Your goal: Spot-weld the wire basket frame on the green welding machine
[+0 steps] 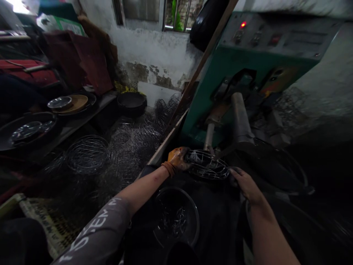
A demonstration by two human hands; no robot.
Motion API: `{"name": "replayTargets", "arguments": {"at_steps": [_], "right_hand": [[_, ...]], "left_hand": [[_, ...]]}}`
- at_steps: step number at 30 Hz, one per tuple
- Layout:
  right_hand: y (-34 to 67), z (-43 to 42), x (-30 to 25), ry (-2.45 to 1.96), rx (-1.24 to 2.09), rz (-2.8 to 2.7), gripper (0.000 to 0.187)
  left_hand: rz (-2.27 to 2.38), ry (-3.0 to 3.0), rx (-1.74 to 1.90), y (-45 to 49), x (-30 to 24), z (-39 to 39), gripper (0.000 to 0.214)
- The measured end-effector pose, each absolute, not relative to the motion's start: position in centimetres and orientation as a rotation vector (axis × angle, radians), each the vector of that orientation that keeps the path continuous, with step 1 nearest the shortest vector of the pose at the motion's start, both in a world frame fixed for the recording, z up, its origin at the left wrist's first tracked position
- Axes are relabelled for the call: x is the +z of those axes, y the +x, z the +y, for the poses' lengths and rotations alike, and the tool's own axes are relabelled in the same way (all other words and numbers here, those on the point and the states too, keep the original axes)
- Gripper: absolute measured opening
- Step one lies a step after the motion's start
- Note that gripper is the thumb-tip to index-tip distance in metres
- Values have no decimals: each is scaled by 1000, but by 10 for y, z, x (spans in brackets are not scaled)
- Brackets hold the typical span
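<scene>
A round wire basket [211, 170] of thin metal rods is held out in front of me at the arms of a green machine [204, 84]. My left hand [178, 158], in an orange glove, is closed around its left side. At the opposite side, my right hand [244, 180] pinches the rim between thumb and fingers. A metal rod [209, 135] of the machine comes down right at the basket's far edge; whether they touch I cannot tell. Below the basket, a round bowl [197, 217] contains small shiny metal pieces [178, 219].
Tangled wire frames [129, 147] are heaped on the left, with a round wire grid [87, 154] among them. Farther left, a bench [82, 127] carries round pans. A thick metal arm [242, 116] juts from the machine. A yellowish crate [41, 221] stands at lower left.
</scene>
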State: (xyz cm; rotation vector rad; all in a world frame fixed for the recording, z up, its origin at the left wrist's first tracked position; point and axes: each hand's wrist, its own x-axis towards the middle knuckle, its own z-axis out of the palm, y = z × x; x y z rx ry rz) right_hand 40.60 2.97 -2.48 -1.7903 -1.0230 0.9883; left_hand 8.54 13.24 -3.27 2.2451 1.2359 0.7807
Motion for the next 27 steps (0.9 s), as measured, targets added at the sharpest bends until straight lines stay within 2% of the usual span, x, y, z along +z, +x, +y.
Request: {"name": "replayTargets", "arguments": {"at_steps": [5,13,17,23,27], "right_hand": [[405,29,-32,-1774,996,-951,58],[405,26,-34,-1763,983,-917,56],[407,24,-32,-1765,968,-903,52],[408,23,-33,-1768,988,-881,54],[404,21,-33,-1779,1013,-980,50]], "left_hand": [[1240,2288,789,88,-30,133,72],[1252,2321,716,89,-28,134,74],[1167,2302,814,90,-41,136,83],[1163,2312,749,88,-41,137,67],[1204,2415,704,86,-25,133,72]]}}
